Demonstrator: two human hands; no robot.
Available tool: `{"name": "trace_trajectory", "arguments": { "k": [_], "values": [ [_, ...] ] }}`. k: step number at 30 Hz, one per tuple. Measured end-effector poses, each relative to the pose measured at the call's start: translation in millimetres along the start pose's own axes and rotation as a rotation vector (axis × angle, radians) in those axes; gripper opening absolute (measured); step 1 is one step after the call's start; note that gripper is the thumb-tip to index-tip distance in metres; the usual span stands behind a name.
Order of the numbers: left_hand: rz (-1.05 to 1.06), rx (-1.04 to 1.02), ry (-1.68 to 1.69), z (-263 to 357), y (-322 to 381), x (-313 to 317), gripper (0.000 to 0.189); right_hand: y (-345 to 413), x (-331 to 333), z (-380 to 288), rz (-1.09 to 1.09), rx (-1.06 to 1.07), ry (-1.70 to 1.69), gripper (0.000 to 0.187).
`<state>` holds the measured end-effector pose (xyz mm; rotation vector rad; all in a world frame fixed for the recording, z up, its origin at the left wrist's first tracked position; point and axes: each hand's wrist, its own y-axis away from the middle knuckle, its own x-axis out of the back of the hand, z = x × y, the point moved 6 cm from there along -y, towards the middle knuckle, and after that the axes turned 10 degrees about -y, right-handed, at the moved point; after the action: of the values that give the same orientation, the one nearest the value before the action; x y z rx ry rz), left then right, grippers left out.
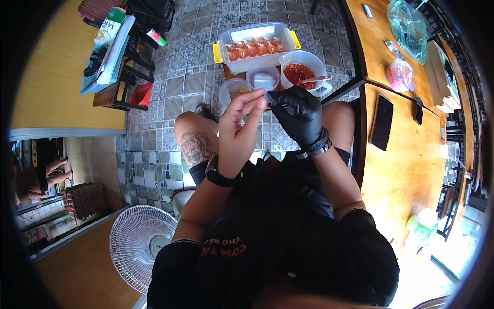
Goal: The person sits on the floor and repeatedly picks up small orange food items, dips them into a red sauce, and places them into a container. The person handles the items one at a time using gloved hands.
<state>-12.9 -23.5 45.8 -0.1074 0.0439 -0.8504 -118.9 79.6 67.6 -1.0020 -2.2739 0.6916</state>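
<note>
My bare left hand point(245, 116) and my right hand point(297, 114), in a black glove, meet before me and pinch a small clear plastic bag point(269, 99) between their fingertips. Just beyond them are a round clear tub point(233, 92) with rubber bands in it and another tub point(263, 77) holding a pale stack. A translucent pitcher point(318, 63) at the right contains red sauce point(298, 74) with bits in it and a pinkish ladle or spoon point(316, 79). Behind stands a clear plastic box point(251, 63) with yellow latches, holding several tied bags of orange-red sauce point(252, 50).
A wooden table point(405, 166) at the right bears a phone point(382, 122), a plastic cup point(400, 75) and a green plastic bag point(409, 31). An electric fan point(142, 247) stands at the lower left. A stool point(112, 96) holds a blue basket point(87, 85). Another person point(34, 181) is at the far left.
</note>
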Motion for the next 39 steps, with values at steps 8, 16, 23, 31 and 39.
{"name": "trace_trajectory", "arguments": {
  "k": [8,16,23,31,39],
  "values": [
    [-0.419,-0.465,-0.453,-5,-11,-9,0.032,-9,-4,7,-0.403,0.009,-0.341,0.020],
    [-0.532,-0.289,-0.445,-53,9,16,0.017,19,-40,41,-0.894,-0.194,-0.567,0.014],
    [-0.018,0.174,-0.180,-184,24,93,0.008,5,-147,148,-1.004,0.030,0.216,0.017],
    [0.133,0.273,0.045,-231,-1,109,0.017,36,-251,250,-1.147,-0.283,0.610,0.024],
    [0.175,0.346,0.080,-242,-1,110,0.018,27,-235,238,-1.148,-0.333,0.430,0.022]
  ]
}}
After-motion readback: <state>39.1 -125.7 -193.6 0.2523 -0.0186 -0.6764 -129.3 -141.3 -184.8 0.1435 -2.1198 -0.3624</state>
